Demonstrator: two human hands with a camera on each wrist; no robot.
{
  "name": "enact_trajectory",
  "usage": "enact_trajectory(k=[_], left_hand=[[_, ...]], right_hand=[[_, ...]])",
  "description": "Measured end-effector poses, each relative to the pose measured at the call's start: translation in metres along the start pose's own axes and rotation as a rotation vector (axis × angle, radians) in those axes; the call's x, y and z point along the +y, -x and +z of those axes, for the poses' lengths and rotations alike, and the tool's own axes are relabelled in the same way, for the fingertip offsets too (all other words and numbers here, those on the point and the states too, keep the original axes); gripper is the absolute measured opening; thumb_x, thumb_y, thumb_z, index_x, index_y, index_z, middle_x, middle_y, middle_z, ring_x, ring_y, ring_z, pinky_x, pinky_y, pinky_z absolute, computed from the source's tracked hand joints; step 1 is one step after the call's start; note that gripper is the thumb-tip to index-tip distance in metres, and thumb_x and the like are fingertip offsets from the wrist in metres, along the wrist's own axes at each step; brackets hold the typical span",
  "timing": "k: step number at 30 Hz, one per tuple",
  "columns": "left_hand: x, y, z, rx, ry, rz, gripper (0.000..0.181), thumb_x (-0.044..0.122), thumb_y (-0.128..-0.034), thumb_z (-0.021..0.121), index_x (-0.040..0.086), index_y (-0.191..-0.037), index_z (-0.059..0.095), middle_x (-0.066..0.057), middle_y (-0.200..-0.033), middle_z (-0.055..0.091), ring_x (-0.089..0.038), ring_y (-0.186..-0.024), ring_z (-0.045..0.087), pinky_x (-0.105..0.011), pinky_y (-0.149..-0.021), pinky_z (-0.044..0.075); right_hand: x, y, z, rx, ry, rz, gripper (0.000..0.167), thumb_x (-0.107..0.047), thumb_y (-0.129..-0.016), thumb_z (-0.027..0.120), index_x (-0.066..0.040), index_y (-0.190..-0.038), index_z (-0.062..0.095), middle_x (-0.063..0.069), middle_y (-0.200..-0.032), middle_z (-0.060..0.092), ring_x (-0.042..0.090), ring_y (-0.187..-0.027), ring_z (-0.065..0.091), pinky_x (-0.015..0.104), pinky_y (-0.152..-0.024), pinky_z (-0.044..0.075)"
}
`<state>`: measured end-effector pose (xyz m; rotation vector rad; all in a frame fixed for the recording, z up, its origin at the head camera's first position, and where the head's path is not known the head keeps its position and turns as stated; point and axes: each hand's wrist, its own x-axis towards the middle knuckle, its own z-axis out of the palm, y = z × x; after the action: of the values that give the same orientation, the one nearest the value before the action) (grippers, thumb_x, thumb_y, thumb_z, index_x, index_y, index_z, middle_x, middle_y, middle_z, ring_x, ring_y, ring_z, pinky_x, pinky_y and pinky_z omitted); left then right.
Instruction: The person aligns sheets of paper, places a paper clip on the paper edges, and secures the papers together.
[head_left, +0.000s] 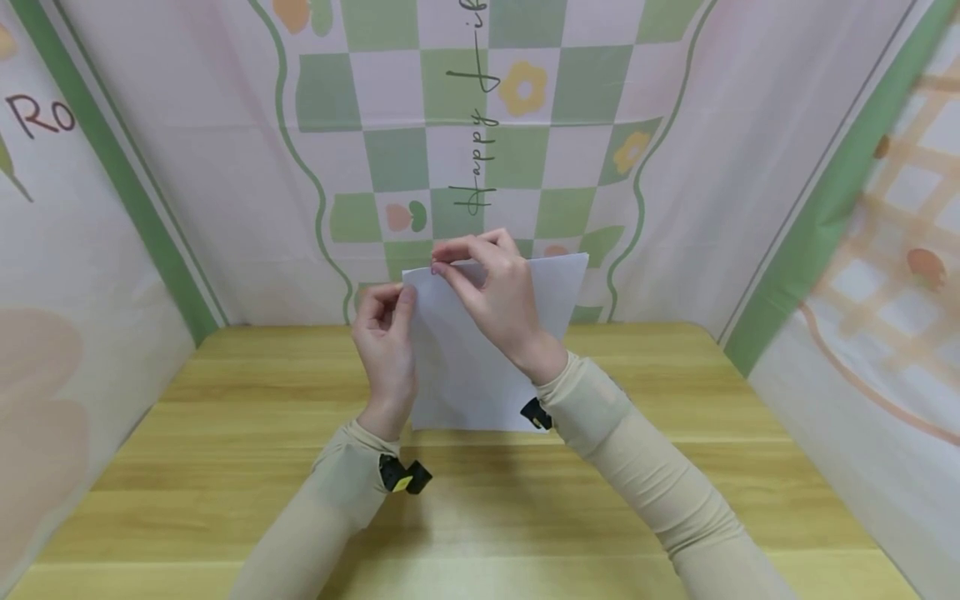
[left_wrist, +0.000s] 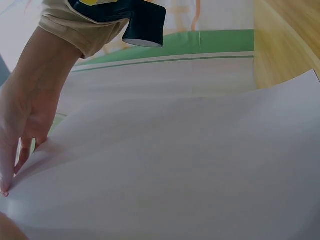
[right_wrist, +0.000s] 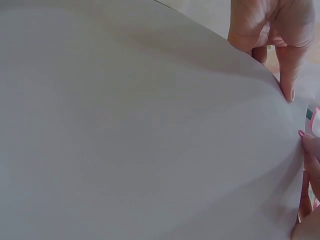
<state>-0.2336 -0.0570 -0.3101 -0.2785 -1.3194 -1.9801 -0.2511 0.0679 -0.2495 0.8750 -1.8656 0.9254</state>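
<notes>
A white sheet of paper (head_left: pixel 461 367) stands raised above the table, facing me; whether it is one sheet or more I cannot tell. My left hand (head_left: pixel 385 346) pinches its upper left edge between thumb and fingers. At the top edge, close to that corner, my right hand (head_left: pixel 498 292) pinches a small pink paper clip (right_wrist: pixel 301 133), whose loop shows against the paper's edge. Fingers hide most of the clip. In the left wrist view the paper (left_wrist: pixel 175 160) fills most of the picture, with the right hand (left_wrist: pixel 30 110) at its left edge.
The wood-grain table (head_left: pixel 225 500) spreads beneath both forearms. Behind it hangs a green-and-white checkered cloth (head_left: pixel 457 158), and printed side cloths (head_left: pixel 885 275) enclose the space. A black camera (head_left: pixel 405 475) is strapped at the left wrist.
</notes>
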Motion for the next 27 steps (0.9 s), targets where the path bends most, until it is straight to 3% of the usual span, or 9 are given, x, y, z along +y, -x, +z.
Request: enact_trajectory(k=[27], left_hand=[[0.0015, 0.0004, 0.0017, 0.000, 0.033, -0.030, 0.023, 0.010, -0.0894, 0.065, -0.011, -0.097, 0.058, 0.002, -0.088, 0.058, -0.012, -0.083, 0.054, -0.021, -0.076, 0.046]], right_hand=[[0.0035, 0.0003, -0.0011, 0.007, 0.010, -0.067, 0.009, -0.013, -0.083, 0.073, -0.009, -0.091, 0.073, 0.001, -0.089, 0.073, 0.017, -0.083, 0.052, 0.027, -0.075, 0.038]])
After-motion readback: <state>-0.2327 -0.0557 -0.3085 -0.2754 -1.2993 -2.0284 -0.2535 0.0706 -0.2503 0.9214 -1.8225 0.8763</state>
